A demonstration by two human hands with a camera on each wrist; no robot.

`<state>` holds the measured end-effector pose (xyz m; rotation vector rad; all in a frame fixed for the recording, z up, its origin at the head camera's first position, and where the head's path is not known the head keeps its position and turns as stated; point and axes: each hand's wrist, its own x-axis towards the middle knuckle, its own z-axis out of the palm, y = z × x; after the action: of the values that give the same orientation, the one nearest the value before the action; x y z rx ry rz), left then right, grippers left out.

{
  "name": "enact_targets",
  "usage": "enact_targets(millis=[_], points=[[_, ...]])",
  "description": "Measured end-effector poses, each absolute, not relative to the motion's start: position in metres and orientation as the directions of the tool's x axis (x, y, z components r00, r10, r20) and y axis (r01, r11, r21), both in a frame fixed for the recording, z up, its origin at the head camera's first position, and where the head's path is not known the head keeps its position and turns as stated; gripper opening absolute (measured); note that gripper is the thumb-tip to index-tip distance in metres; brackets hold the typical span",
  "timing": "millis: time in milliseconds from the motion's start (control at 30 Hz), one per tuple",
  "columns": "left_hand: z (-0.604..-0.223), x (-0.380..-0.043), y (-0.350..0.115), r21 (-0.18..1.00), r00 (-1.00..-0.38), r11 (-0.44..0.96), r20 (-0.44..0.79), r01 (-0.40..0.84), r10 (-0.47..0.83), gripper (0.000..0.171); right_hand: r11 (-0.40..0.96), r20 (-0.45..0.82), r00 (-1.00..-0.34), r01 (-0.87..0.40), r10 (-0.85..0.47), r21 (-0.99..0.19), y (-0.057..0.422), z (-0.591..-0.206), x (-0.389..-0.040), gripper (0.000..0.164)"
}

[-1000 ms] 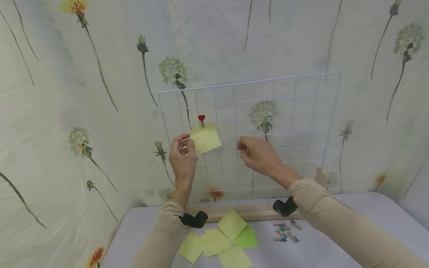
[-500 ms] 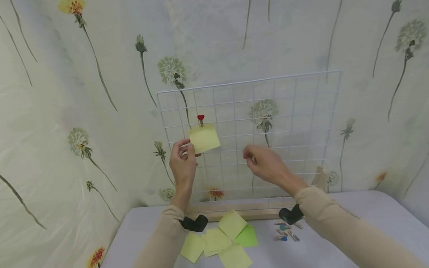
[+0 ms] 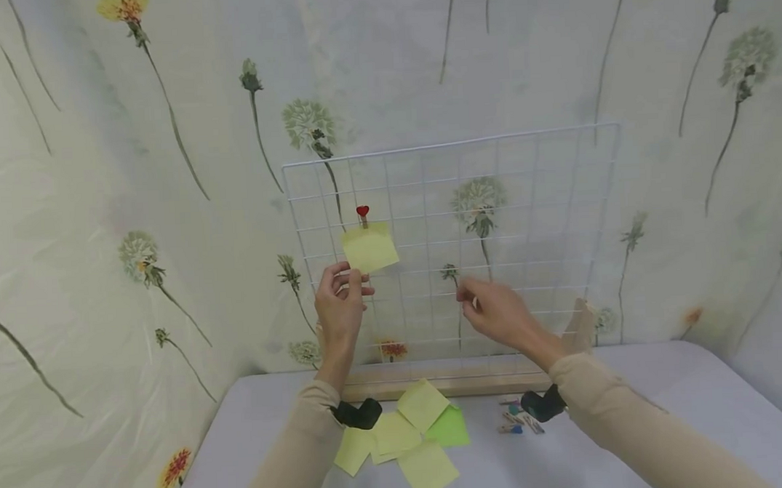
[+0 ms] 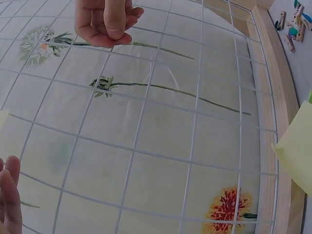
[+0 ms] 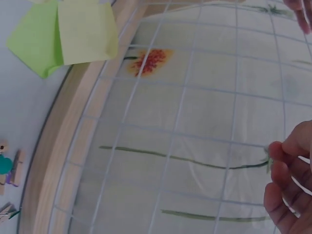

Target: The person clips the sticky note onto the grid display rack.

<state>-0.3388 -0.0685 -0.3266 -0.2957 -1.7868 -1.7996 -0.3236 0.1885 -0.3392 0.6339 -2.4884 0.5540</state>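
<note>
1. I count one white wire grid (image 3: 425, 216) standing on one wooden bar (image 3: 449, 385) at the far side of the surface (image 3: 242, 425).
2. One yellow note (image 3: 370, 248) hangs at the grid's left, gripped by one red-heart peg (image 3: 363, 213).
3. Left hand (image 3: 341, 304): I see the fingers loosely bent and parted, holding nothing, just short of the hanging note's lower edge.
4. Right hand (image 3: 495, 308): fingers loosely curled inward, nothing visible in them, in front of the grid, right of the note.
5. Nearer me lie at least five loose notes (image 3: 428, 469), overlapping: four yellow, one green.
6. Right of those I count at least four loose pegs (image 3: 511, 429); one black wrist device (image 3: 544, 405) partly covers them, so I cannot tell the total.
</note>
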Motion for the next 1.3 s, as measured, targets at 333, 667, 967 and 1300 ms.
enact_targets(millis=[333, 667, 967, 1300], points=[[-0.331, -0.334, -0.072, 0.859, -0.834, 0.049, 0.507, 0.509, -0.216, 0.026, 0.829, 0.514, -0.81, -0.476, -0.282, -0.294, 0.205, -0.359, -0.321, 0.008], [-0.344, -0.337, -0.075, 0.873, -0.843, 0.096, 0.486, 0.477, -0.232, 0.019, 0.826, 0.494, -0.827, -0.462, -0.27, -0.322, 0.215, -0.377, -0.314, 0.01], [-0.332, -0.315, -0.072, 0.858, -0.825, 0.119, 0.513, 0.499, -0.239, 0.016, 0.843, 0.463, -0.85, -0.427, -0.251, -0.328, 0.23, -0.394, -0.31, 0.009], [-0.361, -0.336, -0.078, 0.87, -0.827, 0.171, 0.494, 0.464, -0.268, 0.015, 0.847, 0.45, -0.86, -0.414, -0.242, -0.334, 0.241, -0.407, -0.305, 0.009]])
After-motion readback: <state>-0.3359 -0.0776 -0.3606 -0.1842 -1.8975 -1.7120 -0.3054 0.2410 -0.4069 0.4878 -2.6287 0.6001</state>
